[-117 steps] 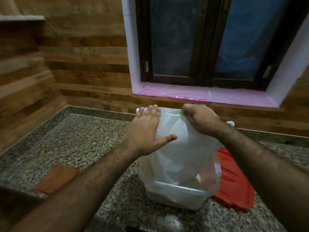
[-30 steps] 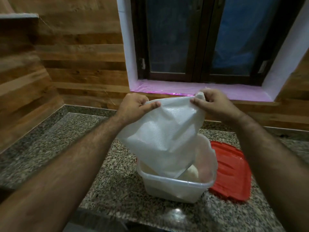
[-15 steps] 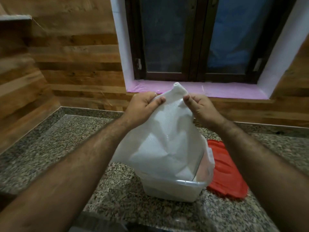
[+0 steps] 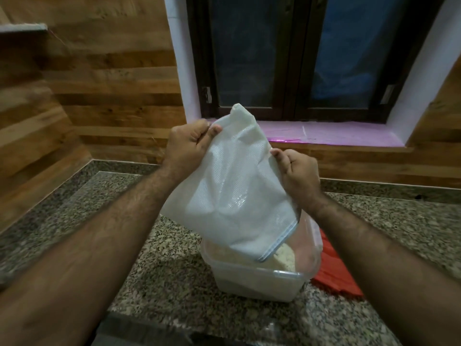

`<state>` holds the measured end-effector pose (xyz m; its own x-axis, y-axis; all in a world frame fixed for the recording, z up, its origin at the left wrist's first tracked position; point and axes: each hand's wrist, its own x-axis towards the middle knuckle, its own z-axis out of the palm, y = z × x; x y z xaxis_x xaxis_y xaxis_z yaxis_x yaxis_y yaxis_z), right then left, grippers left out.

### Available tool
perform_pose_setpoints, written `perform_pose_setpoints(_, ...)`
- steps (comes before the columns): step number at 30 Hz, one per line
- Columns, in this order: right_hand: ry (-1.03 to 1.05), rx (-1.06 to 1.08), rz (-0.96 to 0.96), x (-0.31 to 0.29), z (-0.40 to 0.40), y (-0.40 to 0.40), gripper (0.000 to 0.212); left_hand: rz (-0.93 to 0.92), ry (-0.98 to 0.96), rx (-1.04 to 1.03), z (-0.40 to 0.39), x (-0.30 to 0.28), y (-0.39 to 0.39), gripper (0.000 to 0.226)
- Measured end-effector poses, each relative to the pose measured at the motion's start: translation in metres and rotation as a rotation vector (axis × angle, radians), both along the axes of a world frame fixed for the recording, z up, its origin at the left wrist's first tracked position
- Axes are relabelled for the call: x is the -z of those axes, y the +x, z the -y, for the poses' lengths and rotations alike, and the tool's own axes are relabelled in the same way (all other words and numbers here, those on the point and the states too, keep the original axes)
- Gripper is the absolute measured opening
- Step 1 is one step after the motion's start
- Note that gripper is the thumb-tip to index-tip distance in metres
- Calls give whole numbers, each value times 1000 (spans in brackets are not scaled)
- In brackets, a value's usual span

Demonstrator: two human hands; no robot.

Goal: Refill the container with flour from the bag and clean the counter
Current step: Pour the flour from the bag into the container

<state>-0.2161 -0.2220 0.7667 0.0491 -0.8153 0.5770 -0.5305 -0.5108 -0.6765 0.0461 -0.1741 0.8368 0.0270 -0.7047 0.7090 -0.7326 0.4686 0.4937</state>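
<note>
A white woven flour bag (image 4: 232, 196) hangs upside down over a clear plastic container (image 4: 262, 283) on the granite counter. The bag's open mouth dips into the container, where pale flour (image 4: 284, 257) is heaped. My left hand (image 4: 187, 143) pinches the bag's upper left edge. On the bag's right side, lower down, my right hand (image 4: 298, 172) grips it. The bag looks slack and mostly flat.
A red lid (image 4: 334, 278) lies on the counter just right of the container, partly hidden by my right forearm. Granite counter (image 4: 159, 278) runs to wooden walls at the left and back. A window with a pink sill (image 4: 336, 136) is behind.
Both hands held the bag's top edge level; now my right hand has dropped down the bag's right side, the bag's corner sticks up, and more flour shows in the container.
</note>
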Motion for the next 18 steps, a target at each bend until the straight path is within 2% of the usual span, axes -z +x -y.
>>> perform_pose_setpoints(2, 44, -52, 86, -14, 5, -2, 55, -38, -61, -42, 2, 2, 4, 27)
perform_pose_setpoints(4, 226, -161, 154, -26, 7, -2, 63, -77, -84, -82, 6, 6, 9, 37)
perform_pose_setpoints(7, 443, -221, 130, -29, 3, -9, 81, -141, -98, -123, 6, 11, 16, 41)
perform_pose_setpoints(8, 478, -270, 136, -27, 3, -13, 81, -159, -105, -145, 5, 12, 19, 41)
perform_pose_setpoints(10, 509, -386, 149, -22, -2, -22, 60, -177, -113, -189, 3, 15, 25, 40)
perform_pose_setpoints(14, 555, -472, 43, -12, -4, -29, 65, -201, -69, -250, 8, 28, 39, 48)
perform_pose_setpoints(18, 460, -475, 93, -14, -6, -24, 20, -233, 57, -252, 7, 36, 46, 50)
